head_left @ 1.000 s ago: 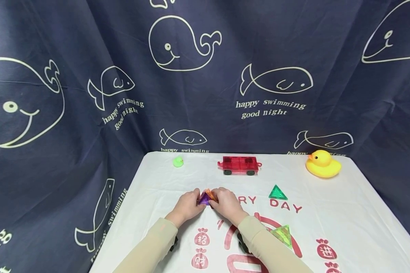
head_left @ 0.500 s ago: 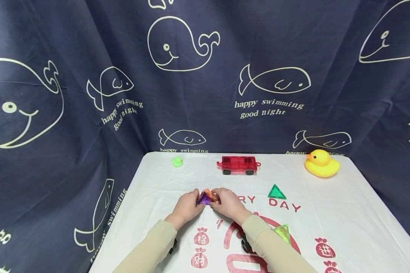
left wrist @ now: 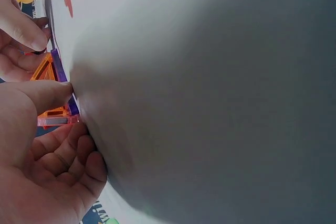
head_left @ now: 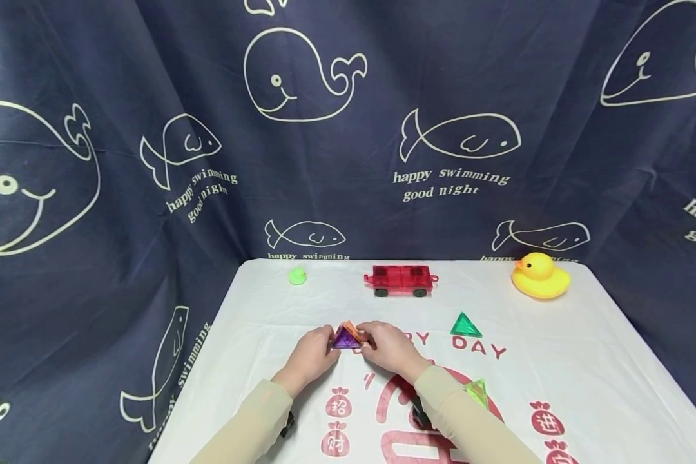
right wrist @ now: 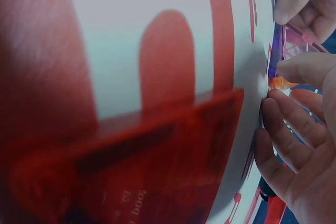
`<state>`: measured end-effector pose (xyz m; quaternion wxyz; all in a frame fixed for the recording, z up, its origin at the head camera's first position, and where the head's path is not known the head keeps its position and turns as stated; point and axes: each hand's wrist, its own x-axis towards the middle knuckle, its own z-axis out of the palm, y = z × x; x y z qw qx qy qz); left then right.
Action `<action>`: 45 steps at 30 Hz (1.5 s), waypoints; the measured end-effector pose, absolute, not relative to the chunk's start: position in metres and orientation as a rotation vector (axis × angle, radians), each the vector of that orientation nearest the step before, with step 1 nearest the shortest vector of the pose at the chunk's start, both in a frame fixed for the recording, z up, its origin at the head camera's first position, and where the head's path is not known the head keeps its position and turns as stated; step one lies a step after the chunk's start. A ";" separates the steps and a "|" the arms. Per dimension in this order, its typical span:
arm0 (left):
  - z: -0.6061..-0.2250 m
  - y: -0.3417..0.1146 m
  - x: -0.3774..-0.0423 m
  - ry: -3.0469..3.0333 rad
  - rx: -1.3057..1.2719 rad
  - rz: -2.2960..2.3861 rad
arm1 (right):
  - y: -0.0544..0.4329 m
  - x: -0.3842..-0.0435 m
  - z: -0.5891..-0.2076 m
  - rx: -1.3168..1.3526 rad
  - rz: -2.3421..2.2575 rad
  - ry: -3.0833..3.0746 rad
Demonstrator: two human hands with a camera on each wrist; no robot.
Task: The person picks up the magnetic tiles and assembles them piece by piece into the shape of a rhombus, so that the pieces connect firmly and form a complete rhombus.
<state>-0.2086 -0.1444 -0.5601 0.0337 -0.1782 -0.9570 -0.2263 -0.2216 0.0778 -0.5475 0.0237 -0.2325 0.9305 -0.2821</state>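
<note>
Both hands meet around a small pyramid of translucent triangular magnetic tiles standing on the white cloth. Its purple tile [head_left: 345, 339] faces the person; an orange tile [head_left: 354, 331] forms the right side. A pink tile [left wrist: 55, 121] shows in the left wrist view. My left hand [head_left: 309, 358] pinches the left side, thumb at the purple tile's edge, other fingers curled behind. From the right, my right hand [head_left: 393, 348] holds the orange side between thumb and fingers. The pyramid's back is hidden in the head view.
A red toy wagon [head_left: 402, 279], a green duck [head_left: 297, 276] and a yellow duck [head_left: 541, 276] stand at the back. A green triangle [head_left: 466, 325] and a yellow-green triangle [head_left: 477, 392] lie to the right. Close to the right wrist camera is a red translucent piece [right wrist: 173, 150].
The head view has turned slightly right, so everything appears shifted left. More of the purple tile shows as the left fingers have drawn a little outward. Both hands stay at the pyramid.
</note>
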 end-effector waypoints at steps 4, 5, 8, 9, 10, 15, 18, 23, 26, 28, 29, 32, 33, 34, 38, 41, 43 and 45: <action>-0.559 -0.145 -0.205 -2.939 -0.554 -0.653 | 0.086 -0.223 -0.548 -0.748 -0.861 2.913; -0.558 -0.145 -0.204 -2.929 -0.558 -0.644 | 0.088 -0.224 -0.548 -0.755 -0.859 2.924; -0.556 -0.145 -0.199 -2.909 -0.538 -0.609 | 0.095 -0.226 -0.548 -0.746 -0.849 2.946; -0.557 -0.145 -0.198 -2.903 -0.529 -0.589 | 0.097 -0.226 -0.547 -0.742 -0.855 2.949; -0.557 -0.145 -0.197 -2.900 -0.519 -0.573 | 0.100 -0.227 -0.547 -0.732 -0.857 2.956; -0.559 -0.143 -0.192 -2.900 -0.502 -0.482 | 0.116 -0.231 -0.546 -0.648 -0.855 2.989; -0.559 -0.139 -0.188 -2.888 -0.547 -0.467 | 0.128 -0.233 -0.545 -0.582 -0.850 3.001; -0.557 -0.129 -0.182 -2.838 -0.651 -0.477 | 0.155 -0.237 -0.545 -0.528 -0.856 3.026; -0.558 -0.123 -0.178 -2.806 -0.697 -0.458 | 0.173 -0.240 -0.547 -0.518 -0.849 3.059; -0.559 -0.119 -0.176 -2.786 -0.727 -0.433 | 0.185 -0.241 -0.549 -0.518 -0.838 3.089; -0.559 -0.117 -0.174 -2.777 -0.744 -0.424 | 0.191 -0.242 -0.550 -0.510 -0.833 3.103; -0.562 -0.110 -0.171 -2.759 -0.795 -0.401 | 0.207 -0.244 -0.554 -0.472 -0.813 3.131; -0.563 -0.107 -0.170 -2.752 -0.810 -0.397 | 0.212 -0.245 -0.555 -0.460 -0.808 3.134; -0.564 -0.104 -0.170 -2.751 -0.823 -0.393 | 0.217 -0.245 -0.555 -0.442 -0.806 3.134; -0.568 -0.090 -0.168 -2.748 -0.875 -0.382 | 0.233 -0.246 -0.560 -0.380 -0.802 3.133; -0.568 -0.078 -0.166 -2.758 -0.920 -0.395 | 0.242 -0.246 -0.562 -0.347 -0.792 3.145; -0.568 -0.071 -0.165 -2.767 -0.946 -0.401 | 0.246 -0.246 -0.562 -0.324 -0.775 3.151; -0.566 -0.064 -0.164 -2.776 -0.976 -0.400 | 0.250 -0.245 -0.562 -0.306 -0.753 3.157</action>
